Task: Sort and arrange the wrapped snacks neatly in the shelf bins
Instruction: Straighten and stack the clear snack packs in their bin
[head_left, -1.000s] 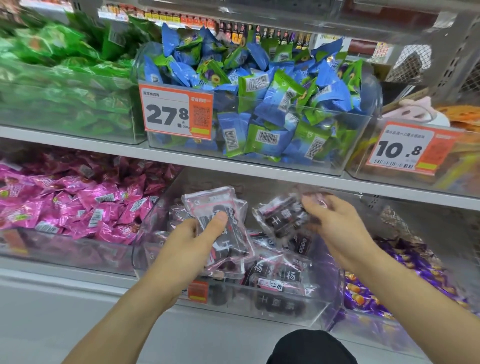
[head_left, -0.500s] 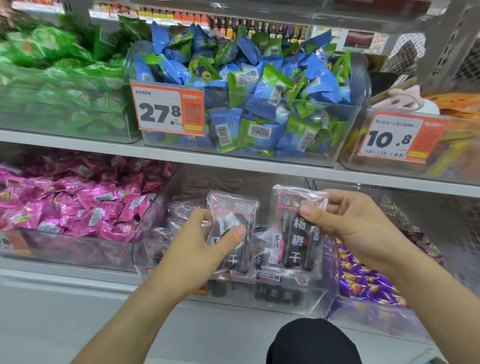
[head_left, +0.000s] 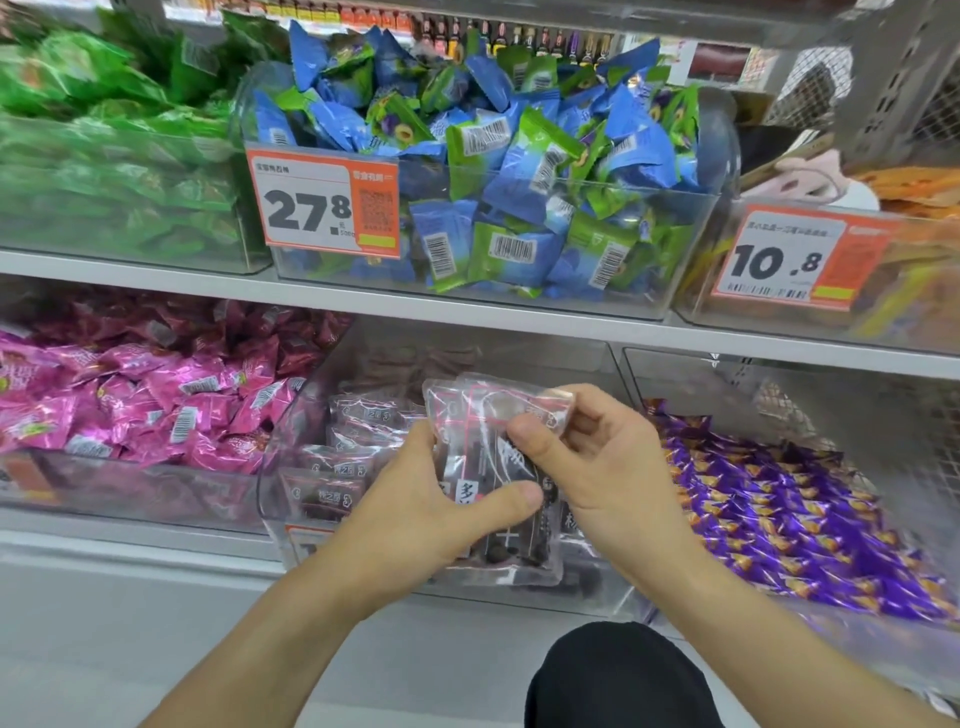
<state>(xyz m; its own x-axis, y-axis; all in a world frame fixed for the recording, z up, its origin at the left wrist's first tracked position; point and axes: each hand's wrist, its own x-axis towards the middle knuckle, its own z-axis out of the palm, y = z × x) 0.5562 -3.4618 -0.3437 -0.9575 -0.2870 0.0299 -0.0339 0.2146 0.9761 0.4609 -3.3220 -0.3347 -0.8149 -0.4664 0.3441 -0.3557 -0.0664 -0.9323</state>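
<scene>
Now the two hands have come together: half a second ago each one held its own packet apart from the other, and now the packets are pressed into one small stack (head_left: 493, 467) between them. The left hand (head_left: 431, 514) grips the stack from the left side, its thumb lying across the front of the packets, and the right hand (head_left: 608, 467) pinches the upper part with the thumb on the front and the fingers behind. Both hands are closed on the stack. The stack is held upright just above the clear middle bin (head_left: 291, 467) of the lower shelf, where more packets of the same kind (head_left: 337, 467) lie in rows. Each packet is transparent with a pink border and shows dark pieces inside with black characters on the front. To the left is a bin of pink wrapped snacks (head_left: 156, 405), to the right a bin of purple ones (head_left: 779, 509), and above stands a bin of blue and green snacks (head_left: 493, 171) with an orange price tag (head_left: 324, 202).
</scene>
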